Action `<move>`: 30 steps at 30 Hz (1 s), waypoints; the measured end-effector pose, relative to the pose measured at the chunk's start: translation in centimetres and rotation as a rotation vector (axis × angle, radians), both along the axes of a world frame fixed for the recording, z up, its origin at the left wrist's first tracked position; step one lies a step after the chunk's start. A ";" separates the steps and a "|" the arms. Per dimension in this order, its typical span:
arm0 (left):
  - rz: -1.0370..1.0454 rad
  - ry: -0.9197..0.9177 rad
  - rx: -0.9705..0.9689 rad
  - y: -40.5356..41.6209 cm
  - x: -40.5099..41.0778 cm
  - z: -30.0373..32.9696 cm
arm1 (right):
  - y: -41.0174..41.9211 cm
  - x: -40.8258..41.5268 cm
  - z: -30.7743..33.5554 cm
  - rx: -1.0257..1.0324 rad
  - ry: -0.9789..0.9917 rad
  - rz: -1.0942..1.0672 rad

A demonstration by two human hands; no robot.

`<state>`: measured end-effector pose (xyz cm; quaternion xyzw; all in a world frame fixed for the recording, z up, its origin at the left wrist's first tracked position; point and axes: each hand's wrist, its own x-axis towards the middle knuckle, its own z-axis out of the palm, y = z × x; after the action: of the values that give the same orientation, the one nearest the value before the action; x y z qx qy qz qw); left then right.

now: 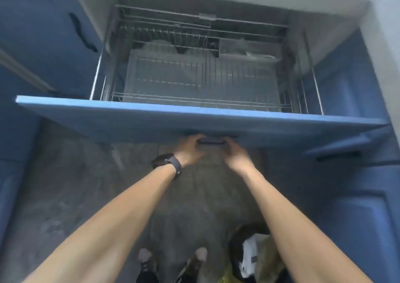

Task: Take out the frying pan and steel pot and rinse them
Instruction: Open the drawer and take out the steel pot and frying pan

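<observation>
While the wide blue pull-out drawer (194, 120) stood open, its silver wire rack basket (201, 75) showed no frying pan or steel pot that could be made out through the blur. Both hands gripped the dark bar handle (211, 142) together: left hand (190, 147), black wristwatch (167, 162), right hand (234, 153).

Blue drawer (194, 122) open, wire rack (194, 72) inside; grey floor (75, 185).

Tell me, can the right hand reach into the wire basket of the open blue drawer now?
Probably yes. The wire basket lies open from above with nothing covering it. But the right hand is now closed on the dark handle under the blue drawer front, so it must let go first.
</observation>
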<state>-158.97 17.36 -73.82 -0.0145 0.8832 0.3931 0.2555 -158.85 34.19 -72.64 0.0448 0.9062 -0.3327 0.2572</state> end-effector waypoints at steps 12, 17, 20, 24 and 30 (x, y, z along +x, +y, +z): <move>0.183 0.074 0.111 -0.8 -7.3 -1.4 | 0.2 -8.0 -3.4 -0.152 0.093 0.015; 0.213 0.066 0.114 -1.4 -13.7 -1.7 | -0.7 -14.6 -2.6 -0.112 0.080 0.021; 0.239 0.071 0.105 -1.4 -17.0 -1.8 | -1.2 -18.3 -2.1 -0.072 0.055 0.008; 0.223 0.011 0.092 -2.2 -22.0 -1.1 | -2.5 -22.7 -1.2 -0.068 -0.005 -0.024; 0.121 -0.019 0.060 -3.2 -28.2 -0.3 | -2.8 -29.3 -0.3 -0.044 -0.071 0.047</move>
<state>-187.21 14.12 -74.11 -0.0642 0.8660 0.4340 0.2400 -188.18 31.36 -72.90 0.0295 0.8896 -0.3448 0.2982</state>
